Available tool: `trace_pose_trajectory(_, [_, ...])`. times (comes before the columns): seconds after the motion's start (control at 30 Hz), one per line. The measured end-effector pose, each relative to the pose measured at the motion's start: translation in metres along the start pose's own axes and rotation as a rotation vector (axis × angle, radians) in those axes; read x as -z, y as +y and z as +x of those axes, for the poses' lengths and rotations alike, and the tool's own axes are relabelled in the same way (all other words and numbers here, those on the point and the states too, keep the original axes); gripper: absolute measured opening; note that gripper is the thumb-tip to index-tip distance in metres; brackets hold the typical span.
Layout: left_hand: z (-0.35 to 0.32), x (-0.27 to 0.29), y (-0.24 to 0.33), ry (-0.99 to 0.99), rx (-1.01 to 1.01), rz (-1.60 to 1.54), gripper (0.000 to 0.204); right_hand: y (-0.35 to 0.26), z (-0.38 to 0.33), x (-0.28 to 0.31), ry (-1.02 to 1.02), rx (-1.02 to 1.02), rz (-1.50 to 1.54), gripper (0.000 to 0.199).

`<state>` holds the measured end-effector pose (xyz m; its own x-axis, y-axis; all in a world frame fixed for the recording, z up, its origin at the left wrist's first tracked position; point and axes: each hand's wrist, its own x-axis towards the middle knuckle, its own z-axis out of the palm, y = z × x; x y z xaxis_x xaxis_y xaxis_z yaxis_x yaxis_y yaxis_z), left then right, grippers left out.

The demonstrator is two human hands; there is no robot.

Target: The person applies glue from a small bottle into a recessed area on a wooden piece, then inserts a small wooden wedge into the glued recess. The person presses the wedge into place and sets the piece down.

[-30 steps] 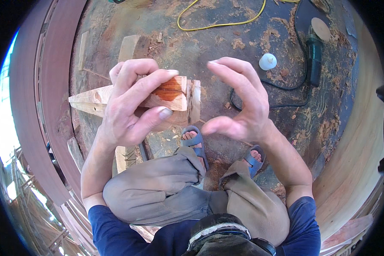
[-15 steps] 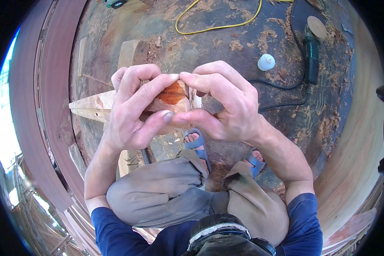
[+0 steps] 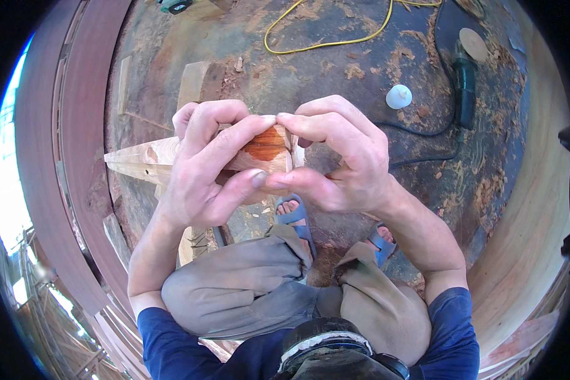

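A pale wooden beam (image 3: 144,157) runs in from the left, narrowing toward its far left tip. Its near end passes under my hands and carries a glossy orange-brown patch (image 3: 267,145) on the upper face. My left hand (image 3: 206,161) is closed around this end, thumb on the near side and index finger on the far side. From the right my right hand (image 3: 354,155) closes on the same end, its thumb and index tips meeting those of the left hand. Whatever lies beneath the fingers is hidden.
An angle grinder (image 3: 465,88) with a round disc and black cord lies at the right. Near it stands a white bottle (image 3: 398,97). A yellow cord (image 3: 316,45) curves at the back. Wood shavings cover the dark floor. Reddish boards (image 3: 85,158) line the left; a wide pale plank (image 3: 525,209) lines the right.
Both hands stay on the beam's end, their fingertips still meeting. The whole view has shifted slightly, with the hands and beam a little lower and to the right. Nothing has been let go.
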<state>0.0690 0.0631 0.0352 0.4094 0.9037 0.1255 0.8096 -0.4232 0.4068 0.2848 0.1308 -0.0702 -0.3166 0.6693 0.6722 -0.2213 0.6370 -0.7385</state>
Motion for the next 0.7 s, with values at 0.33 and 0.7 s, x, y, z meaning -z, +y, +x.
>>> trace_pose_trajectory(0.33, [0.0,-0.002,0.0,0.047,-0.017,-0.024,0.069,-0.007,0.001,0.006,-0.048,-0.096,0.031,0.074])
trace_pose_trajectory(0.7, [-0.013,-0.001,-0.002,0.199,-0.056,0.223,0.065,-0.012,0.003,0.009,-0.127,-0.151,-0.048,0.067])
